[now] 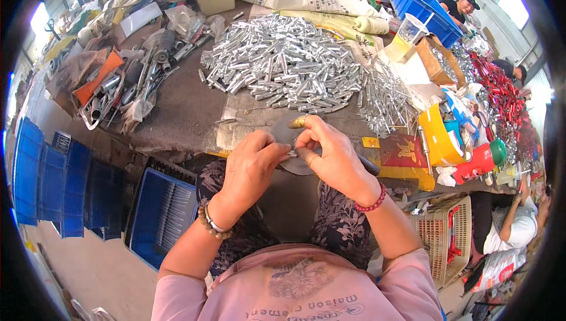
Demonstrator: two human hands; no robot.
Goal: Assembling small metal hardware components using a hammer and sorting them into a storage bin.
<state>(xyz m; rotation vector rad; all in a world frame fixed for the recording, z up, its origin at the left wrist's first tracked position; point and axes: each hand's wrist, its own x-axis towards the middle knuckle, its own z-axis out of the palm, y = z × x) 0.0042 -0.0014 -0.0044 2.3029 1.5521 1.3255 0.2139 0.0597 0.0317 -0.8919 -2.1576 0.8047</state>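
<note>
My left hand (250, 164) and my right hand (333, 159) meet in front of my lap at the table's near edge. Both have fingers curled in a pinch. A small pale piece (291, 153) shows between the fingertips; its kind is too small to tell. One finger of the right hand wears a yellowish cover (298, 122). Behind and below the fingers is a grey, rounded, flat thing (298, 166), partly hidden by the hands. Just beyond lies a large heap of short silver metal tubes (283, 64) on the table (177, 111).
Thin metal rods (386, 100) lie right of the heap. A yellow container (439, 135) and red bottle (474, 164) stand further right. Metal parts and plastic bags crowd the left. Blue crates (147, 218) stand low left, a beige basket (439, 232) low right. Other people are at the right.
</note>
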